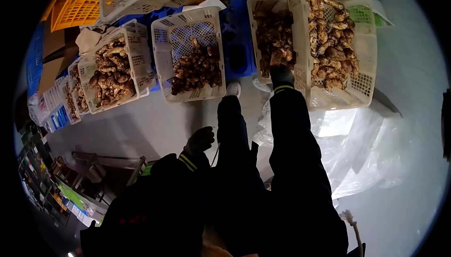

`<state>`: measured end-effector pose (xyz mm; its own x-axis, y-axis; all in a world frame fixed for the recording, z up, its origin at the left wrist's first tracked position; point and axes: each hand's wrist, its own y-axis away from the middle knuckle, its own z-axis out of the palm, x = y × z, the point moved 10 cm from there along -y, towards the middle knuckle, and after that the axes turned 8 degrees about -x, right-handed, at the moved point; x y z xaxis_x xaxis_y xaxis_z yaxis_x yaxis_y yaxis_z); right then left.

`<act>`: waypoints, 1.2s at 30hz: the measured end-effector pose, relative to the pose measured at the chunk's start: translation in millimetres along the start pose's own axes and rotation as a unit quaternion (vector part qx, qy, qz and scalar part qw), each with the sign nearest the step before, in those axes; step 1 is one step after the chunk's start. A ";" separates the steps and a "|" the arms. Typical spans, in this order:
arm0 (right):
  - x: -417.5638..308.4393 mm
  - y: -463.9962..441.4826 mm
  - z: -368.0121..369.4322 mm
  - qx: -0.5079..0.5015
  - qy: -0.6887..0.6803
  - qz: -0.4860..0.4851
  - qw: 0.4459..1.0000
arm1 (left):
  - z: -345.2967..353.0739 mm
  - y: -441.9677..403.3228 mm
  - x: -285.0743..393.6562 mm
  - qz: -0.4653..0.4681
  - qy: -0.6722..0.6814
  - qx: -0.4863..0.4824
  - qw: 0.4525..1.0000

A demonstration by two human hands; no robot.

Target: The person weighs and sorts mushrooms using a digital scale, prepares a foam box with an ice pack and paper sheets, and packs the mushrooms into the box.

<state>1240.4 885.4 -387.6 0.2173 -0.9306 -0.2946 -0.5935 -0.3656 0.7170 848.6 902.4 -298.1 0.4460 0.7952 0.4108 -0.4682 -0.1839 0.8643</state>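
My right hand (282,75), in a dark glove, reaches over the near edge of a narrow white crate (256,36). Its fingers close on a pale-stemmed mushroom (279,58) at the near end of the crate's heap of dark brown mushrooms (275,29). The fingertips are partly lost in shadow. My left hand (200,139), gloved too, hangs low over the floor with its fingers loosely bent and slightly apart. Nothing shows in it. Ahead of it stands a white crate (162,71) with mushrooms (197,67) heaped at its near end.
To the right, a large white crate (369,71) holds paler mushrooms (333,46). More mushroom crates (138,62) line the left. Blue pallets (237,36) lie beneath. Clear plastic sheeting (361,144) spreads over the floor at right. A metal frame (112,162) stands at lower left.
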 end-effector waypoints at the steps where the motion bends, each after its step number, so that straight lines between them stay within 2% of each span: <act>1: 1.8 -5.9 -11.0 0.017 0.048 0.019 0.999 | 2.6 -2.6 14.0 0.009 -0.049 0.013 0.999; 2: -17.9 9.8 -36.1 0.148 -0.006 -0.122 0.981 | 5.3 -5.2 28.0 0.017 -0.099 0.027 0.995; 3: -38.8 20.5 -55.8 0.225 0.032 -0.151 0.962 | 8.0 -7.6 42.0 0.023 -0.148 0.043 0.988; 5: -62.6 0.1 -65.6 0.241 0.048 -0.207 0.947 | 38.6 -1.4 97.6 0.227 -0.284 0.009 0.932; 6: -69.5 -19.2 -66.4 0.238 0.051 -0.205 0.948 | 33.7 -6.8 83.9 0.224 -0.282 0.008 0.933; 8: -114.1 -46.4 -69.7 0.300 0.108 -0.323 0.891 | -12.9 -27.4 16.4 0.158 -0.177 0.071 0.969; 9: -124.2 -67.0 -71.5 0.300 0.107 -0.323 0.891 | -22.0 -38.4 0.5 0.079 0.014 0.028 0.996; 10: -111.4 -107.5 -66.9 0.216 0.071 -0.205 0.952 | -30.4 -44.3 -17.2 -0.006 0.206 0.025 0.978; 11: -90.6 -138.8 -53.6 0.125 0.035 -0.082 0.988 | -37.6 -46.6 -22.1 -0.009 0.207 0.028 0.978; 12: -80.1 -157.9 -38.8 0.122 0.035 -0.081 0.989 | -44.2 -51.2 -26.7 -0.004 0.170 0.025 0.985; 13: -72.4 -178.5 -2.9 0.089 0.156 -0.135 0.974 | -48.4 -55.8 -27.7 0.000 0.133 0.019 0.991; 14: -73.1 -169.1 5.8 0.068 0.219 -0.156 0.961 | -48.7 -56.8 -25.1 -0.005 0.134 0.016 0.991; 15: -73.4 -158.6 14.8 0.050 0.279 -0.181 0.942 | -48.7 -56.6 -2.8 0.070 0.004 0.012 0.997; 17: -114.3 -62.0 -33.3 0.119 0.214 -0.220 0.944 | -49.0 -57.6 17.6 0.145 -0.124 0.003 0.982; 19: -113.1 -40.6 -36.4 0.132 0.191 -0.222 0.947 | -56.5 -65.9 -11.6 0.050 0.116 -0.032 0.992; 20: -107.0 -43.8 -35.7 0.137 0.184 -0.213 0.950 | -55.5 -68.6 -6.5 0.049 0.115 -0.035 0.991; 22: -90.4 -59.3 -31.2 0.145 0.173 -0.191 0.955 | -59.1 -69.1 -7.4 -0.013 0.234 0.013 0.972; 25: -72.6 -106.3 -27.7 0.175 0.168 -0.158 0.957 | -59.8 -68.2 10.6 -0.025 0.190 0.003 0.981; 27: -66.0 -151.2 -21.9 0.194 0.189 -0.130 0.954 | -71.2 -72.1 -1.8 -0.023 0.200 -0.009 0.979; 29: -44.6 -215.4 -5.5 0.174 0.239 -0.059 0.954 | -73.8 -71.1 -4.7 -0.024 0.210 -0.019 0.977; 31: -11.8 -279.0 15.3 0.126 0.307 0.046 0.942 | -70.8 -71.0 11.1 -0.008 0.140 -0.030 0.990; 32: -7.0 -278.5 12.6 0.146 0.294 0.098 0.939 | -70.9 -71.7 8.4 -0.009 0.139 -0.029 0.990; 33: -2.7 -276.3 10.4 0.164 0.280 0.151 0.934 | -70.9 -72.9 12.0 0.020 0.067 -0.038 0.997; 34: -28.6 -253.3 -0.1 0.173 0.259 0.135 0.941 | -69.7 -73.1 18.0 0.050 -0.005 -0.046 0.998; 35: -29.7 -256.7 2.0 0.161 0.244 0.161 0.943 | -65.9 -73.0 25.8 0.052 -0.006 -0.044 0.998; 36: -31.2 -259.4 3.9 0.148 0.229 0.186 0.944 | -66.9 -71.3 18.4 -0.012 0.096 -0.010 0.995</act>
<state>1384.5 1009.3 -566.8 0.2230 -0.9288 0.2959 -0.8709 -0.0534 0.4885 839.2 968.8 -371.5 0.3041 0.8956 0.3247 -0.4752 -0.1528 0.8665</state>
